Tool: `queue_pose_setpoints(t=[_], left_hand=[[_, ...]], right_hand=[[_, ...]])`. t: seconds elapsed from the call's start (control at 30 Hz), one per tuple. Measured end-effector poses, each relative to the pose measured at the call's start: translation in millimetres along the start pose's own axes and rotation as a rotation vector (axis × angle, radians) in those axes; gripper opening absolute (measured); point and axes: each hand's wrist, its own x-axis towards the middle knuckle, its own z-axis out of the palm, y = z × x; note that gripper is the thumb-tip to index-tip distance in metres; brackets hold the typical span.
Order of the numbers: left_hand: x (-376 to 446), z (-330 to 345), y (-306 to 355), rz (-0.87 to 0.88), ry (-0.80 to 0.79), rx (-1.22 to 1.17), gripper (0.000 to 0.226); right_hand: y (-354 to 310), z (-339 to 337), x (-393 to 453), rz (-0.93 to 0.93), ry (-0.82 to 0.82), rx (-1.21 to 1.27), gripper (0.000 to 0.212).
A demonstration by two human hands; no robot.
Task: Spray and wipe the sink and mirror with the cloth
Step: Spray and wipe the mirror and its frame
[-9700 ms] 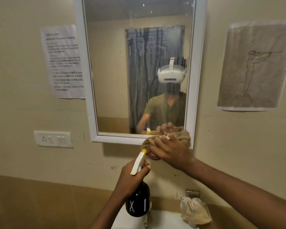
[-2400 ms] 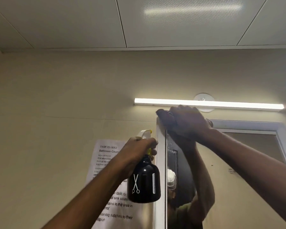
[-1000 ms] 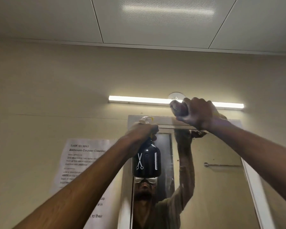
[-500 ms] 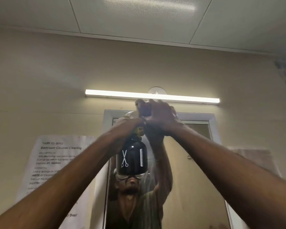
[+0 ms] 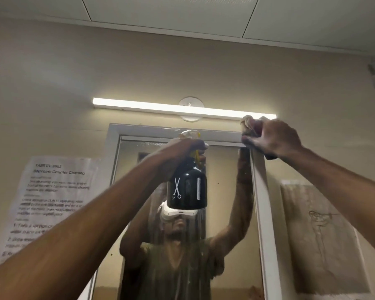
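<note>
Our left hand [image 5: 183, 148] has its fingers wrapped round the black spray bottle [image 5: 187, 188] in front of the mirror [image 5: 223, 191]. Our right hand [image 5: 271, 137] bunches the cloth [image 5: 248, 125] on the frame's top right corner. Probably the glass wipe comes next; sink's out of view.

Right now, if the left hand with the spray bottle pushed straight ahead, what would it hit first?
Most likely the mirror glass near its top edge. The left hand holds the bottle up in front of it, with nothing visible between. Depth is unclear from this one view, so the gap can't be judged.
</note>
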Motion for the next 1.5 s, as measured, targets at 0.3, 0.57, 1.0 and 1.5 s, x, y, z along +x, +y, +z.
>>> queue_pose_setpoints(t=[0.3,0.57,1.0,1.5], left_hand=[[33.6,67.2,10.9,-0.009,0.093,0.088,0.01],[27.9,88.7,20.6,-0.034,-0.042,-0.043,0.014],[34.5,98.3,13.1,0.027,0.089,0.042,0.014],[-28.8,68.6,-15.0,-0.004,0.153,-0.065,0.007]], right_hand=[[-5.8,11.9,9.9,-0.295,0.0,0.08,0.051],[18.6,6.0,7.0,-0.215,0.049,0.048,0.048],[33.5,4.5,-21.4,-0.231,0.015,0.028,0.053],[34.6,2.7,-125.0,-0.224,-0.205,0.439,0.047]])
